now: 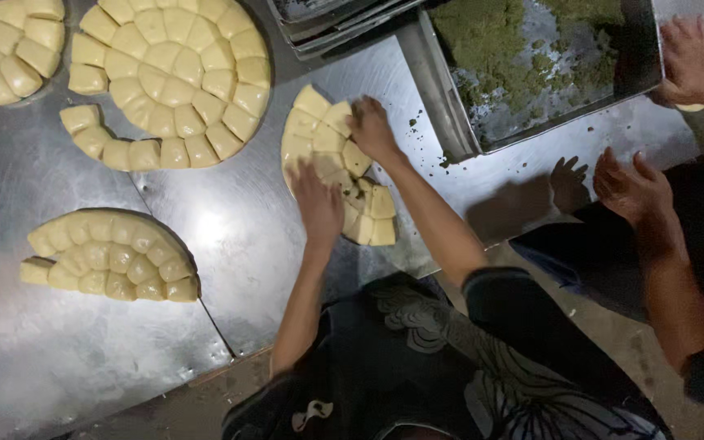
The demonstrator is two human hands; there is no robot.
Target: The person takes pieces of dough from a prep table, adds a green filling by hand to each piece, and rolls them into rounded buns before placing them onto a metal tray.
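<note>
Dough slab (319, 134): a pale half-round of scored dough, cut into small wedge pieces, lies flat on the steel worktop (230, 236) directly under and between both of the person's hands.
Head view, left hand (317, 204): lies palm down on the near edge of the slab, fingers spread and flat, clamped on nothing; it seems to pin the dough in place.
Head view, right hand (371, 129): rests on the far right part of the slab, fingers curled down onto the pieces; whether it pinches one piece or only presses on it cannot be told.
Loose pieces (372, 213): a few separated wedges sit just right of the left hand and below the right hand, touching the slab.
How to do it well, as a judgement: keep the left hand flat and steady so the slab does not slide on the smooth steel, and let the right hand break pieces along the scored lines, one at a time, to keep them even.
Beyond the left hand: a full round of scored dough (173, 69), a curved strip (136, 147) below it, and a half-round (112, 257) nearer the person.
Beyond the right hand: a metal tray (458, 122) with green crumbly filling (482, 45).
Far right: another person's hands (629, 183), well apart from the slab.
</note>
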